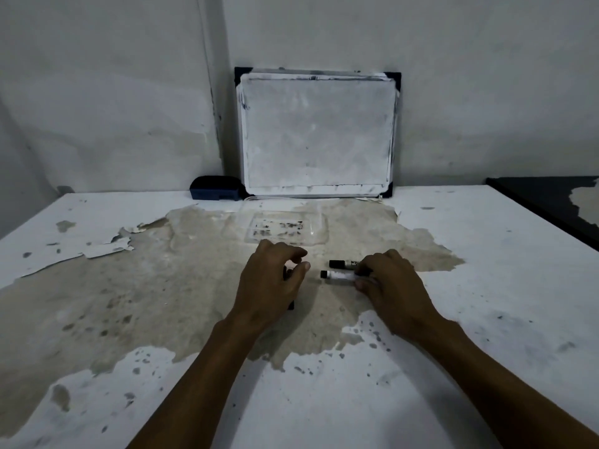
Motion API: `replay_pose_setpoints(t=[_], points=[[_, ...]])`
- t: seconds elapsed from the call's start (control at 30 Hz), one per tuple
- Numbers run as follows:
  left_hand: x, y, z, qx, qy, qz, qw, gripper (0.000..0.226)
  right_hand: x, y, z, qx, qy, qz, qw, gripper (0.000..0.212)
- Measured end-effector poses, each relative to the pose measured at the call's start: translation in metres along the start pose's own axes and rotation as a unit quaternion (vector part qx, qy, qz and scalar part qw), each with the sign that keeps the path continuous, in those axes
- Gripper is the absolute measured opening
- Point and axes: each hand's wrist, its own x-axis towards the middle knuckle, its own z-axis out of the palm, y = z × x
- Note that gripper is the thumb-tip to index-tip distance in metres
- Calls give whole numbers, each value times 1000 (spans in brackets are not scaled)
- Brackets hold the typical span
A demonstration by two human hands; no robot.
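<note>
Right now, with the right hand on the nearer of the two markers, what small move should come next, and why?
Probably lift the nearer marker straight up. The right hand already pinches its barrel, and the second marker lies close beside it, so sliding could knock that one. The left hand is curled near the cap end; what it covers is unclear.

Figure: the left hand point(269, 283) and the right hand point(392, 286) are shown bare. The left forearm point(201, 377) and the right forearm point(492, 367) are likewise uncovered down to the frame's lower edge. Short nails are seen on thumb and fingertips.
</note>
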Motion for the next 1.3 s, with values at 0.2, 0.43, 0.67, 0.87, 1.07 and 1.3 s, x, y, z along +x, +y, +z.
replay_pose_setpoints(t=[0.2,0.43,0.67,0.87,1.07,1.3], points=[[0,0,2,-2,-46,84,995,23,-7,-12,-5,189,-8,17,982,14],[-9,7,-2,16,-65,82,994,28,-6,-19,-8,222,-70,-19,972,19],[-15,16,0,87,-35,63,994,29,-9,-18,-3,250,-50,-50,966,23],[-21,29,6,-1,-8,5,1000,32,-11,-14,-7,208,-22,-112,972,28],[-19,35,7,-95,48,-86,991,50,-13,-7,-8,141,81,-127,979,25],[-27,21,-8,-47,-117,-6,992,39,-17,14,-15,92,38,19,995,32]])
